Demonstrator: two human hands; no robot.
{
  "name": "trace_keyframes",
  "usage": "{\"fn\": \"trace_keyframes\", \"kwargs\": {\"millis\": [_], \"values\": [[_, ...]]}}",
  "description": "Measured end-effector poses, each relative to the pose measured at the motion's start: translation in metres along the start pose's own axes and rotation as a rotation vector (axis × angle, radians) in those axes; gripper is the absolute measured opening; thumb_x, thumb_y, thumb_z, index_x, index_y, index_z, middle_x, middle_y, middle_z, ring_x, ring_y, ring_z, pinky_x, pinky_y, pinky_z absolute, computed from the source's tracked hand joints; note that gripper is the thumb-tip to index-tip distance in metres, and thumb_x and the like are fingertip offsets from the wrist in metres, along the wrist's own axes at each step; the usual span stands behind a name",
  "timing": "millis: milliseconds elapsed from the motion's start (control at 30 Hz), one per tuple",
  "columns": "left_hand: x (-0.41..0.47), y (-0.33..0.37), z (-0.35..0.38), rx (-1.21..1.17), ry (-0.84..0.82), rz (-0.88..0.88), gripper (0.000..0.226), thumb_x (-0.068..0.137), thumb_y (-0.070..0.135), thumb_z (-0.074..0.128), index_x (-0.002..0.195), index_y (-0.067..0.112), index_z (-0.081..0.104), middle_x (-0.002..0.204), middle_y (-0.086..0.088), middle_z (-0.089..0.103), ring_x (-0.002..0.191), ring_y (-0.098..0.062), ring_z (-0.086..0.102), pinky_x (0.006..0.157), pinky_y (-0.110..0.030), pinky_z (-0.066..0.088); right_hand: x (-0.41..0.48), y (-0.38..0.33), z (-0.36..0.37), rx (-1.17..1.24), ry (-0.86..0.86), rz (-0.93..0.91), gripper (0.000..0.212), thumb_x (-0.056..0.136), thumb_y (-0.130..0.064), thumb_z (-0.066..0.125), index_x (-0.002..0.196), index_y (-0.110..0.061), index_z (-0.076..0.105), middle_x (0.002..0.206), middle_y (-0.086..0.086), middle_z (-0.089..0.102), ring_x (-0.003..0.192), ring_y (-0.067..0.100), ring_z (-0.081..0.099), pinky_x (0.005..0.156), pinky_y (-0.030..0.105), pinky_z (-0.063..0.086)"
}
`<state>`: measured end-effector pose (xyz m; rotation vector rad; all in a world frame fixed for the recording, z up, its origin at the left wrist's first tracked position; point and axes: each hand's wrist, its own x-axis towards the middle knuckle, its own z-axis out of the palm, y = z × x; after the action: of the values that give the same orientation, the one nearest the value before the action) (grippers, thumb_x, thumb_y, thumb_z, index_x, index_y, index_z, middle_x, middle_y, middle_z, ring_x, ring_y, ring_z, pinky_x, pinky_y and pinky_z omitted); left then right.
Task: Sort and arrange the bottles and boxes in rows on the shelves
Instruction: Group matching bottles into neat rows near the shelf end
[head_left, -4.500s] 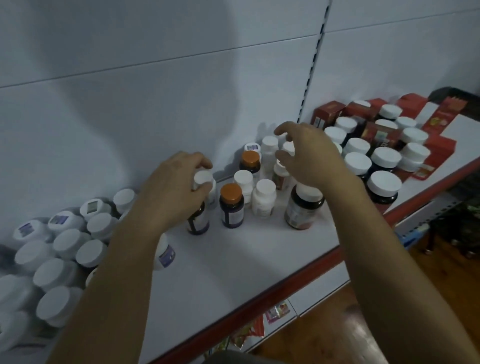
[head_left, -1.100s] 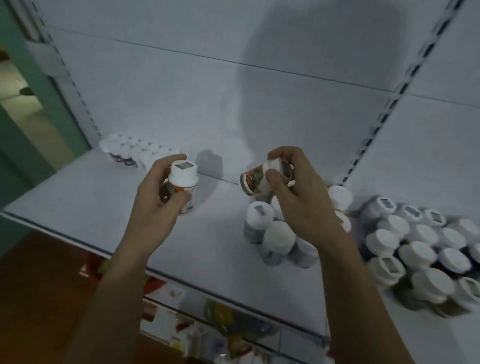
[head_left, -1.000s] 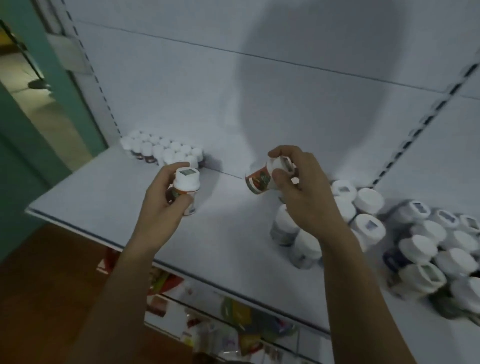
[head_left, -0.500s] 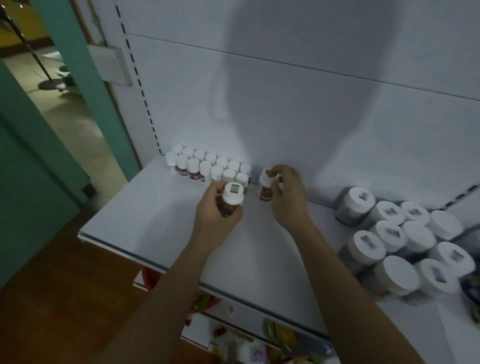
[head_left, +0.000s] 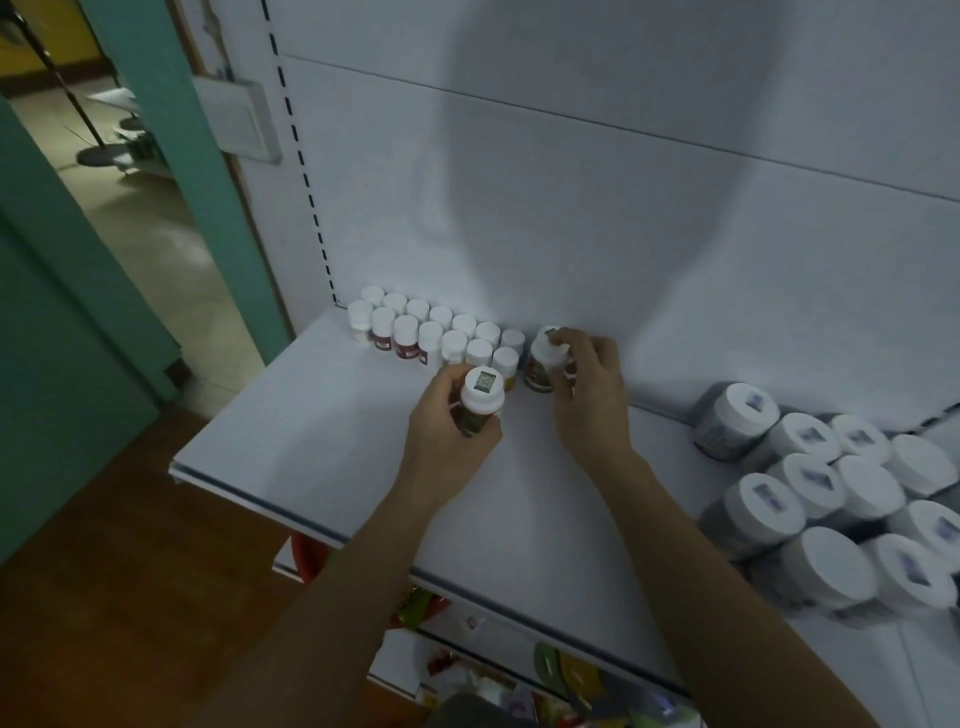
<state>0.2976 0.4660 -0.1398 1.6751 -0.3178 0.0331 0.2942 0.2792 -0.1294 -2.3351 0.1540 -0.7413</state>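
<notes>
On the white metal shelf (head_left: 311, 467), two rows of small white-capped bottles (head_left: 431, 332) fill the back-left corner; the right hand (head_left: 587, 395) grips a white-capped brown bottle (head_left: 540, 366) at the rows' end, best set upright against its neighbour; the left hand (head_left: 441, 431) holds a similar sticker-capped bottle (head_left: 482, 395) just in front, ready to follow.

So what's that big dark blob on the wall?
Head view: a soft-edged shadow on the wall, probably the person's own; light is dim and bluish; the big jars at right look slightly smeared; the wide lens curves the slotted upright.
</notes>
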Motion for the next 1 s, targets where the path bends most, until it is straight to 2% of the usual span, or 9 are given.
{"fn": "trace_keyframes", "kwargs": {"millis": [133, 267, 400, 467, 533, 633, 733, 867, 1000], "values": [[0.000, 0.000, 0.001, 0.008, -0.023, -0.010, 0.046, 0.078, 0.004, 0.074, 0.111, 0.034, 0.060, 0.099, 0.009, 0.067, 0.091, -0.015, 0.065, 0.083, -0.047, 0.058, 0.001, 0.002, 0.002, 0.025, 0.003, -0.027, 0.046, 0.092, 0.002, 0.059, 0.131, -0.022, 0.058, 0.122, 0.005, 0.049, 0.097, 0.024, 0.061, 0.082, 0.045, 0.057], [0.000, 0.000, 0.001, 0.015, -0.041, -0.001, 0.048, 0.079, 0.006, 0.074, 0.115, 0.034, 0.060, 0.104, 0.009, 0.068, 0.096, -0.015, 0.066, 0.088, -0.048, 0.057, 0.001, -0.001, 0.001, 0.042, -0.008, -0.047, 0.045, 0.095, -0.002, 0.057, 0.134, -0.023, 0.056, 0.125, 0.005, 0.051, 0.100, 0.022, 0.060, 0.084, 0.043, 0.056], [0.001, -0.001, 0.001, 0.005, -0.050, -0.042, 0.051, 0.080, 0.009, 0.080, 0.118, 0.034, 0.057, 0.112, 0.015, 0.068, 0.105, -0.009, 0.065, 0.089, -0.033, 0.057, -0.017, -0.008, -0.006, 0.090, 0.067, -0.031, 0.051, 0.093, -0.006, 0.062, 0.140, -0.024, 0.049, 0.127, 0.001, 0.047, 0.100, 0.014, 0.057, 0.083, 0.024, 0.051], [0.000, 0.001, 0.002, 0.021, -0.079, -0.025, 0.050, 0.080, 0.011, 0.082, 0.118, 0.032, 0.059, 0.113, 0.016, 0.069, 0.107, -0.009, 0.065, 0.085, -0.025, 0.055, -0.026, -0.014, -0.010, 0.125, 0.075, -0.027, 0.048, 0.092, -0.003, 0.062, 0.136, -0.019, 0.053, 0.126, -0.001, 0.050, 0.098, 0.009, 0.056, 0.081, 0.021, 0.049], [-0.001, 0.003, 0.003, -0.003, -0.124, -0.013, 0.050, 0.079, 0.009, 0.084, 0.119, 0.030, 0.063, 0.115, 0.013, 0.070, 0.108, -0.011, 0.066, 0.086, -0.028, 0.057, -0.030, -0.021, -0.016, 0.221, 0.018, -0.008, 0.043, 0.089, -0.002, 0.061, 0.129, -0.020, 0.058, 0.124, -0.005, 0.054, 0.098, 0.006, 0.057, 0.076, 0.021, 0.048], [-0.002, 0.006, 0.004, -0.085, -0.154, -0.030, 0.049, 0.076, 0.003, 0.085, 0.114, 0.029, 0.068, 0.116, 0.005, 0.070, 0.106, -0.015, 0.069, 0.086, -0.041, 0.061, -0.032, -0.030, -0.027, 0.376, -0.143, -0.014, 0.036, 0.089, -0.015, 0.061, 0.124, -0.024, 0.061, 0.123, -0.009, 0.061, 0.107, 0.009, 0.060, 0.074, 0.017, 0.049], [-0.003, 0.008, 0.003, -0.069, -0.187, -0.001, 0.053, 0.078, -0.001, 0.082, 0.113, 0.036, 0.069, 0.115, 0.007, 0.070, 0.107, -0.012, 0.068, 0.087, -0.039, 0.061, -0.034, -0.029, -0.029, 0.314, -0.249, -0.073, 0.029, 0.091, -0.021, 0.071, 0.118, -0.029, 0.066, 0.120, -0.015, 0.062, 0.106, 0.009, 0.060, 0.074, 0.020, 0.050], [-0.004, 0.002, 0.002, 0.033, -0.226, 0.034, 0.061, 0.079, -0.002, 0.077, 0.125, 0.036, 0.062, 0.116, 0.014, 0.070, 0.113, -0.008, 0.066, 0.094, -0.032, 0.057, -0.028, -0.020, -0.029, 0.224, -0.232, -0.090, 0.029, 0.087, -0.016, 0.077, 0.113, -0.025, 0.067, 0.112, -0.012, 0.062, 0.096, 0.002, 0.058, 0.075, 0.011, 0.040], [-0.007, -0.011, 0.009, 0.576, -0.142, 0.216, 0.056, 0.078, 0.007, 0.066, 0.133, 0.013, 0.060, 0.125, -0.004, 0.062, 0.118, -0.024, 0.055, 0.100, -0.041, 0.048, -0.022, -0.013, -0.033, 0.116, -0.149, -0.107, 0.030, 0.088, 0.000, 0.069, 0.112, -0.018, 0.067, 0.114, -0.003, 0.064, 0.095, 0.007, 0.058, 0.076, 0.009, 0.042]]}}
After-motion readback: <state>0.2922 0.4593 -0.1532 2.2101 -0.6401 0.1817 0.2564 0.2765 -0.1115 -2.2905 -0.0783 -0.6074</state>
